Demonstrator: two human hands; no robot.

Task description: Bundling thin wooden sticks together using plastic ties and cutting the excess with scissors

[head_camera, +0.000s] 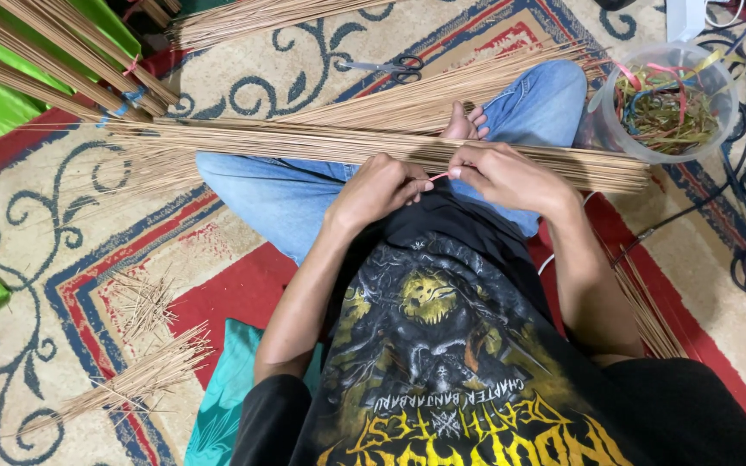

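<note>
Two hands meet at the middle of the frame, over a long bundle of thin sticks (330, 145) that lies across the person's lap. The long axis of the bundle runs almost level from the left side of the frame to the right side, with its right end near a clear plastic tub (672, 102) of coloured bands. The bundle lies just above both hands in the picture, on the far side of the knuckles, and touches them. The left hand (379, 188) is closed, and its fingers pinch one end of a thin pink band (438, 176). The right hand (498, 173) is also closed, and it pinches the other end of the band beside the bundle. Both hands are about equally near to the sticks. The forearms come up from the bottom of the frame and bend inward, with wrists close together. Scissors (390, 67) lie on the carpet (36, 259) at the upper middle, well apart from the hands. More stick bundles (62, 65) lie at the upper left, and cut stick pieces (144, 341) at the lower left.
</note>
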